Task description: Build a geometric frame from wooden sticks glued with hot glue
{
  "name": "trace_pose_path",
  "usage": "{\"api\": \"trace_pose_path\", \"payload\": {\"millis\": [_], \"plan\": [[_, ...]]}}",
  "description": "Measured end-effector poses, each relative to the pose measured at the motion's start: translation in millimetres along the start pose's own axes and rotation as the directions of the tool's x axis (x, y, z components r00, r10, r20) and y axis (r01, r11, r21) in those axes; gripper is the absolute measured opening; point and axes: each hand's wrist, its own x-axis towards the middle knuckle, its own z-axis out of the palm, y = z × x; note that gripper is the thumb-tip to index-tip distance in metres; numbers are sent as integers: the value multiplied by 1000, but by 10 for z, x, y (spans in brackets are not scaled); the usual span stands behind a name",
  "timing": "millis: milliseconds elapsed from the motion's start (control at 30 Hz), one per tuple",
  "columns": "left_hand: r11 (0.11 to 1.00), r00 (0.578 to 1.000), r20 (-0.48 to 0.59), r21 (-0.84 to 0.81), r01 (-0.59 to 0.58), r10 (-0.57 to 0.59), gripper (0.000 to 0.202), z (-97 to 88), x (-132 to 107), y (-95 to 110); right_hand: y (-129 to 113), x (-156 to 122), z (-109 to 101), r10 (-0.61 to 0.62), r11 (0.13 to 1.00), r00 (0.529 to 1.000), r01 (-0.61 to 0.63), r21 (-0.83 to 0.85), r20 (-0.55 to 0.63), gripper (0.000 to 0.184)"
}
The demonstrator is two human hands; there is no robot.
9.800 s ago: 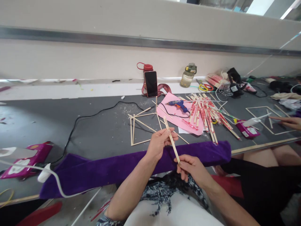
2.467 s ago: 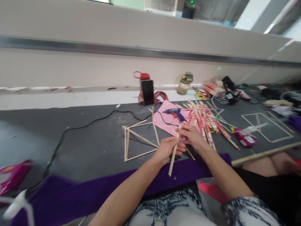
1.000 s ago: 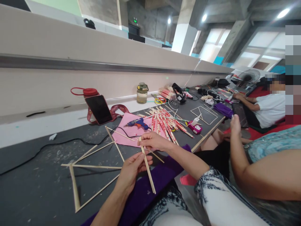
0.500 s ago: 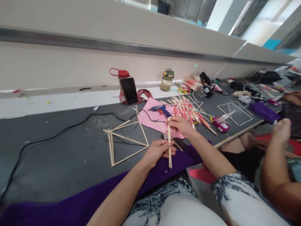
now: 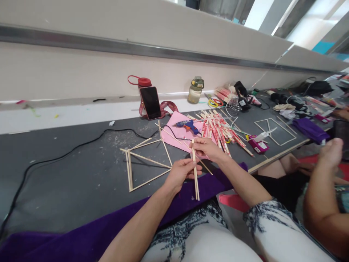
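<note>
A pair of pale wooden chopsticks stands nearly upright between my hands, side by side. My left hand is closed around their middle, thumb in front. Higher up, my right hand pinches them close to the top end. Left of my hands, a frame of joined chopsticks rests on the dark table. Behind my hands, a blue and orange glue gun lies on a pink sheet. A heap of chopsticks in red and white wrappers spreads to its right.
A phone leans against a red-capped bottle; a green-lidded jar stands nearby. A black cable crosses the table. Purple cloth covers the front edge. At right are another stick frame and a co-worker's arm.
The chopsticks have shifted slightly left and down, their top tilting a little leftward. Both hands still hold them. The view has moved slightly.
</note>
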Motion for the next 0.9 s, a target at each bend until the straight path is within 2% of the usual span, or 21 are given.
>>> {"api": "trace_pose_path", "payload": {"millis": [367,633,900], "plan": [[999,999,27,32,23,-24,16,8,-12,-8,-74,-123,-36,8,1000,999,-8,-3,33,27],[999,998,47,44,29,-31,20,15,-26,10,-54,-148,-39,-9,1000,1000,9,-8,21,22],[998,999,46,49,26,-29,25,27,-52,10,-84,-199,-33,-4,1000,1000,4,8,20,26]]}}
